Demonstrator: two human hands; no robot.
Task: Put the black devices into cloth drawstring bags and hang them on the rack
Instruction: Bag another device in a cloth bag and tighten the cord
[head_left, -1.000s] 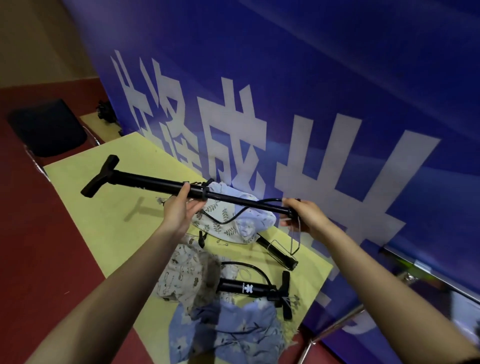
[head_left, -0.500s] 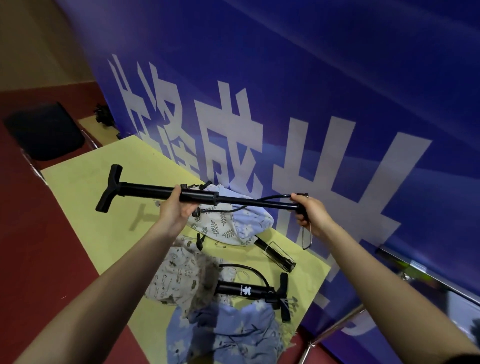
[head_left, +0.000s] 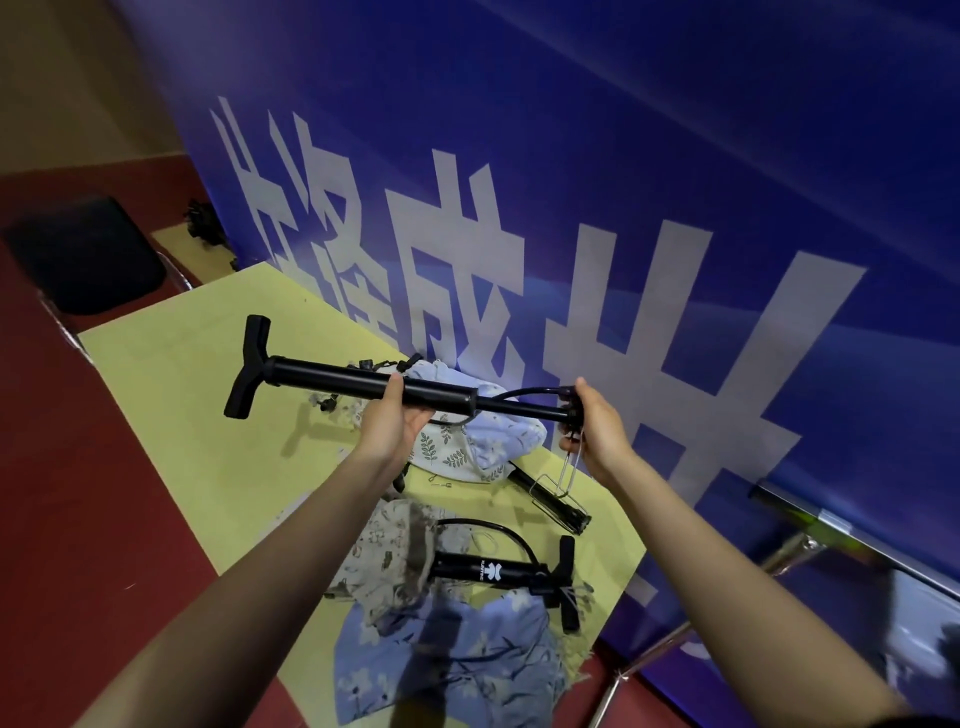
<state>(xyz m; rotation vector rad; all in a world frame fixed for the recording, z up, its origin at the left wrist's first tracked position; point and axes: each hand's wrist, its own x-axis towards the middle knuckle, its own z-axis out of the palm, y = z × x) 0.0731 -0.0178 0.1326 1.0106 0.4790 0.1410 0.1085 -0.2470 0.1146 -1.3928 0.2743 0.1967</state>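
Note:
I hold a long black pump (head_left: 332, 378) level above the yellow table (head_left: 171, 415), its T-handle pointing left. My left hand (head_left: 392, 423) grips the barrel near the middle. My right hand (head_left: 592, 426) grips the foot end, where a wire foot loop hangs down. Under it lies a leaf-print cloth bag (head_left: 483, 447) with another black pump (head_left: 550, 499) sticking out of it. A third black pump (head_left: 498, 569) lies partly inside a beige patterned bag (head_left: 379, 551). A blue floral bag (head_left: 447, 670) lies flat at the table's near end.
A blue banner (head_left: 623, 208) with white characters stands right behind the table. A black chair seat (head_left: 83, 254) is at the far left on the red floor. A metal frame (head_left: 810, 540) stands low on the right.
The pump has swung and risen from a slant to nearly level, handle end now turned upright. My right hand has shifted right along with the foot end.

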